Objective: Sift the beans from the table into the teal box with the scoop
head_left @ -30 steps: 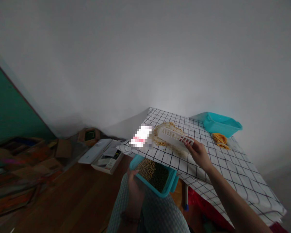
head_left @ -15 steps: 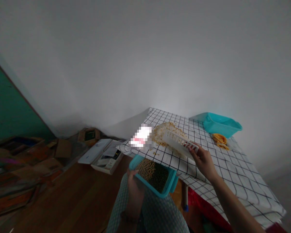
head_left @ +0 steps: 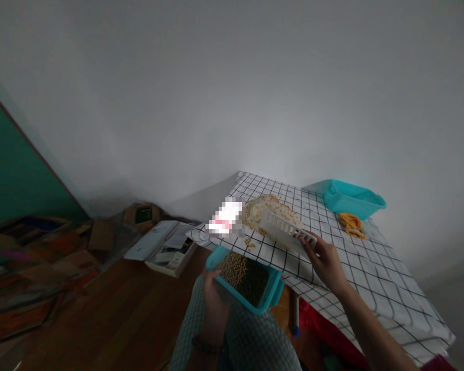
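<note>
My right hand (head_left: pixel 325 257) grips one end of a white slotted plastic tray (head_left: pixel 284 230) that lies on its edge on the checked tablecloth (head_left: pixel 375 268), against a pile of tan beans (head_left: pixel 261 208). A few beans lie loose near the cloth's front edge. My left hand (head_left: pixel 212 291) holds a teal tub (head_left: pixel 272 293) filled with beans just below the table's edge, above my lap.
A second teal tub (head_left: pixel 351 198) stands at the table's far side with orange peel-like scraps (head_left: pixel 350 222) beside it. A blurred white patch sits at the table's left corner. Boxes and papers (head_left: pixel 160 247) lie on the wooden floor to the left.
My right hand has dragged the white tray toward the table's front edge, pushing beans along; some beans have spread toward the edge. The left hand and tub stay put.
</note>
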Motion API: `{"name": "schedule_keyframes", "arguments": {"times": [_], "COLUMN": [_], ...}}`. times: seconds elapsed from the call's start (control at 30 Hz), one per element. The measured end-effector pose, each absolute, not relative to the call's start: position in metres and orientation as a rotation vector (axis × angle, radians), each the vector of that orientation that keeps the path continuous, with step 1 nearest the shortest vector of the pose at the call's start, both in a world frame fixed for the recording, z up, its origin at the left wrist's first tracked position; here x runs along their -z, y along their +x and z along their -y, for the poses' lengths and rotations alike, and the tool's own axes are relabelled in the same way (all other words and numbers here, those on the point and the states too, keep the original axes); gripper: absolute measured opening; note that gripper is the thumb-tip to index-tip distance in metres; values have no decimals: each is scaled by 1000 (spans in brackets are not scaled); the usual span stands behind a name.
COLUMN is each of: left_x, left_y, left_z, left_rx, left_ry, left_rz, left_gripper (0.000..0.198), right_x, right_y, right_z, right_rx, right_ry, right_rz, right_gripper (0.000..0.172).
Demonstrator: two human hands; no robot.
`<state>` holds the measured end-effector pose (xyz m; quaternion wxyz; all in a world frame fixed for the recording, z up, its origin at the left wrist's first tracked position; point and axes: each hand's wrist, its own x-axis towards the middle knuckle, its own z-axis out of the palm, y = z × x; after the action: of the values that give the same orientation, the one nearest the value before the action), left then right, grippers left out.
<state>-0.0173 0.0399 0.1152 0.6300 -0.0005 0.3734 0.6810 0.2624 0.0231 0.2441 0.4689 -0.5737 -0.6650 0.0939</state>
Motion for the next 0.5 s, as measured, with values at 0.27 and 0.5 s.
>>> {"name": "schedule_keyframes", "arguments": {"times": [0.27,0.5], "left_x": [-116,-118], "left_y": [-17,-19], "left_z": [-39,-40], "left_rx": [-1563,-1571], "left_ry": [-31,-34], "left_rz": [-847,-867], "left_gripper": [43,39], "right_x": [-249,-242], "right_y": [260,251], "right_z": [-11,2], "right_rx": [-247,-341], "right_ry": [-1382,-1393], "right_rz": [1638,1595], "right_gripper": [50,53]}}
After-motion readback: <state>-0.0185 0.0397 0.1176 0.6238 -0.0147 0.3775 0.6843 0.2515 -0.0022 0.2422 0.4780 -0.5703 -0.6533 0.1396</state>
